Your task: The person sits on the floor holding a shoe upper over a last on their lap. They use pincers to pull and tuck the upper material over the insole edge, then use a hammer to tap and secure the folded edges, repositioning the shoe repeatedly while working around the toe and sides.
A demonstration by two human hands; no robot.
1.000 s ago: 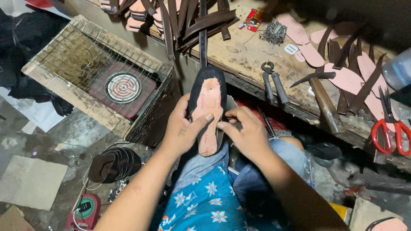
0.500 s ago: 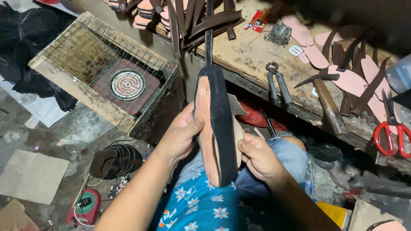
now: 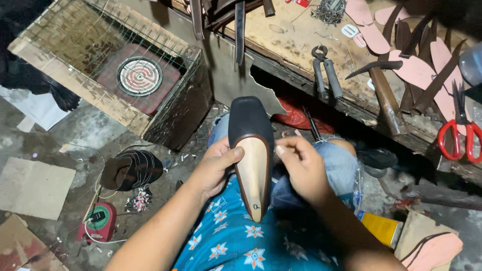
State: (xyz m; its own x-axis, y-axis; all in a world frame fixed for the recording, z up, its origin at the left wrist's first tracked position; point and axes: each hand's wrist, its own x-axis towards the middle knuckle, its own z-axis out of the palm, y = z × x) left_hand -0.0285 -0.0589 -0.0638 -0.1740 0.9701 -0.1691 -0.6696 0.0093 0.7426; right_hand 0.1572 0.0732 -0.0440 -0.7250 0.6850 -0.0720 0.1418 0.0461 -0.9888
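A shoe sole (image 3: 252, 165) lies lengthwise over my lap, with a black squared front part, a tan insole surface and a brown rim. My left hand (image 3: 215, 169) grips its left edge, thumb resting on the tan surface. My right hand (image 3: 301, 168) touches the right edge with bent fingers pinching at the rim. Whether the right hand holds anything small is hidden.
A wooden workbench (image 3: 301, 45) runs ahead with pincers (image 3: 326, 75), a hammer (image 3: 384, 93), red-handled scissors (image 3: 459, 135) and pink insole cut-outs (image 3: 416, 70). A wire-covered box with a round heater coil (image 3: 139, 76) stands left. A stack of dark soles (image 3: 131, 169) lies on the floor.
The sole was turned from standing on its edge to lying with the tan face up, and lowered closer to my lap. Both hands shifted along its sides.
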